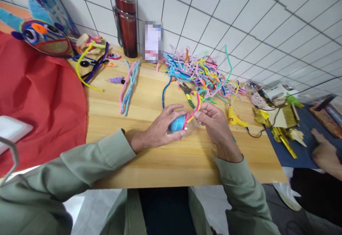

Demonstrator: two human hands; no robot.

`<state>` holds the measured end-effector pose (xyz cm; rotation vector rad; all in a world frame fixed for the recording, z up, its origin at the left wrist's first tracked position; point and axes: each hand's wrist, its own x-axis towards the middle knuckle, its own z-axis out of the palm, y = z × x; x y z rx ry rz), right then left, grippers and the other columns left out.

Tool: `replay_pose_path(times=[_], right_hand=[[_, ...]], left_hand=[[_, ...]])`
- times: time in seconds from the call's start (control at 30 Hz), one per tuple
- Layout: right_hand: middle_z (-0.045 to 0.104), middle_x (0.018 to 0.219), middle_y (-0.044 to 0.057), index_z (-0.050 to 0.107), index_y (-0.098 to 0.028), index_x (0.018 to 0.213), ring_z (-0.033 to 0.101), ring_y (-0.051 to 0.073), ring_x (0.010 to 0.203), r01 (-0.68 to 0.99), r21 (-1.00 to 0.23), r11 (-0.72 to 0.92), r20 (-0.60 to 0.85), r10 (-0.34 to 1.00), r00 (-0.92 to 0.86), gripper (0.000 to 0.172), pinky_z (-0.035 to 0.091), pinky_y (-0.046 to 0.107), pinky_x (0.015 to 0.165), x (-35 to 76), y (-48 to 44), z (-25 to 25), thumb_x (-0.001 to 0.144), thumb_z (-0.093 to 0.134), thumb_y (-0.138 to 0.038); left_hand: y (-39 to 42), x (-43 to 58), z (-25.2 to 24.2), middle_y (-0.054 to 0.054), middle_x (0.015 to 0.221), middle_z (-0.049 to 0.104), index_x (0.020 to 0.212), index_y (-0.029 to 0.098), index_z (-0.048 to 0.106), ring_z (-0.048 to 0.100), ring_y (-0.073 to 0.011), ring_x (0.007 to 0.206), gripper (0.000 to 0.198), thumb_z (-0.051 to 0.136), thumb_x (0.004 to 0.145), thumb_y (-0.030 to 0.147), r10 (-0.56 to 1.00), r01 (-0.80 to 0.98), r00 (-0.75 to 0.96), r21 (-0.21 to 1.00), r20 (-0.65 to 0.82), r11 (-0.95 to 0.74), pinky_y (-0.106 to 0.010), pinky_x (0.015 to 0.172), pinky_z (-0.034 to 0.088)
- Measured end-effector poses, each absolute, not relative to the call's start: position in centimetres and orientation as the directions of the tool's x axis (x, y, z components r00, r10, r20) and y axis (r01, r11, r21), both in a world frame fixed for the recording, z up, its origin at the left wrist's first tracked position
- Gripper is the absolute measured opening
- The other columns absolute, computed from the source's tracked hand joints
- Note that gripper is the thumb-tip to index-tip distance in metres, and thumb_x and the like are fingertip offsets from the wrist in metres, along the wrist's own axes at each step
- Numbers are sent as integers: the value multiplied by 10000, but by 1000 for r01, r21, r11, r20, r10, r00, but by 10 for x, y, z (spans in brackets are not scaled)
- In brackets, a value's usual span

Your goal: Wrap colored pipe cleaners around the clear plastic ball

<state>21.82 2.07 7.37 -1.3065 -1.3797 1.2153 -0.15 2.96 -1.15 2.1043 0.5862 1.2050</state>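
My left hand is wrapped round a small clear plastic bottle wound with blue pipe cleaner, just above the wooden table. My right hand pinches a pink pipe cleaner that lies against the bottle, its free end arching up with a yellow strand. Both hands are closed. Green sleeves cover both forearms.
A heap of coloured pipe cleaners lies behind the hands, with pliers and a yellow glue gun. A red flask stands by the tiled wall. Red cloth covers the left. Another person's hand rests on blue paper with gold foil.
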Motion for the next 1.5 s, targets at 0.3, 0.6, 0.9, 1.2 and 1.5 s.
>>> replay_pose_path(times=[0.3, 0.6, 0.9, 1.2, 1.5], right_hand=[[534, 648, -76, 634, -250, 842, 419, 107, 560, 94, -993, 76, 66, 992, -107, 306, 363, 262, 556, 213, 16, 68, 833, 829, -487], [591, 730, -33, 678, -250, 874, 514, 143, 662, 145, -977, 155, 143, 986, -91, 301, 429, 280, 615, 205, 6, 71, 887, 796, -526], [612, 710, -44, 757, -244, 982, 505, 126, 608, 24, -992, 121, 119, 991, -68, 274, 404, 271, 580, 223, 15, 69, 880, 810, -493], [602, 717, -42, 722, -244, 926, 523, 131, 620, -64, -994, 92, 97, 991, -91, 302, 429, 273, 587, 221, 10, 78, 837, 843, -506], [608, 709, -12, 613, -264, 784, 546, 181, 683, 479, -779, 405, 407, 907, -105, 201, 442, 330, 671, 210, -1, 78, 954, 666, -358]], left_hand=[[27, 2, 16, -157, 1402, 705, 1102, 223, 711, 638, -290, 1383, 88, 671, 1044, 276, 659, 196, 353, 637, 664, -746, -533, 1174, 512], [21, 8, 34, -96, 1127, 739, 1041, 218, 736, 685, -244, 1100, 115, 639, 1055, 278, 725, 279, 306, 670, 617, -688, -429, 977, 545], [27, 15, 56, -66, 1001, 744, 1017, 226, 778, 666, -221, 963, 222, 602, 1099, 334, 653, 346, 404, 553, 641, -758, -400, 902, 469], [33, 9, 80, -63, 1013, 787, 1014, 223, 736, 688, -231, 987, 206, 573, 1082, 329, 599, 357, 537, 483, 595, -800, -418, 953, 462], [39, 21, 85, -19, 862, 747, 907, 203, 687, 675, -166, 800, 170, 733, 992, 342, 720, 202, 345, 701, 602, -684, -302, 770, 534]])
